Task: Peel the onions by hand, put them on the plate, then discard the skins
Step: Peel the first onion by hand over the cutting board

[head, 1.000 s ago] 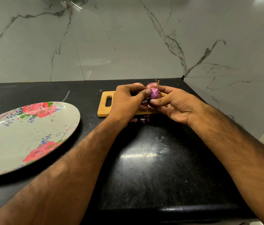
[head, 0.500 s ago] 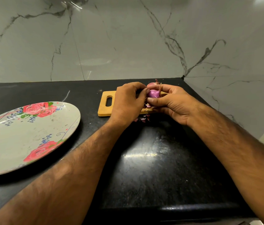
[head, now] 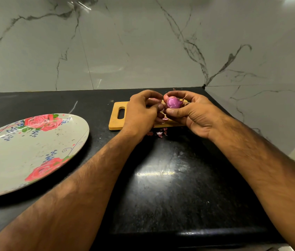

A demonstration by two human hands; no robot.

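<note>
Nearest to me ran the dark, glossy countertop (head: 170,196), with a streak of light on it, and the person's two bare forearms reached out across it toward the far corner. Off to the left lay a large oval plate (head: 16,160) printed with red roses, with no onion on it, well apart from the hands.

Further in, a few pink scraps of skin (head: 159,132) lay on the counter just in front of the near edge of a small wooden cutting board (head: 115,122), whose handle slot pointed left.

Above that board the hands met. The right hand (head: 195,115) gripped a small purple onion (head: 173,102), thumb beneath and fingers curled over the top and far side, holding it clear of the wood. Part of the onion showed smooth and shiny, with papery bits at its top and right end. The left hand (head: 141,113) sat just beside it with its fingers curled and thumb tip close against the onion's left side. Whether it pinched a strip of skin or only touched the onion, I could not tell.

Behind everything stood the grey-veined marble wall (head: 125,42), meeting a second wall at the right corner.
</note>
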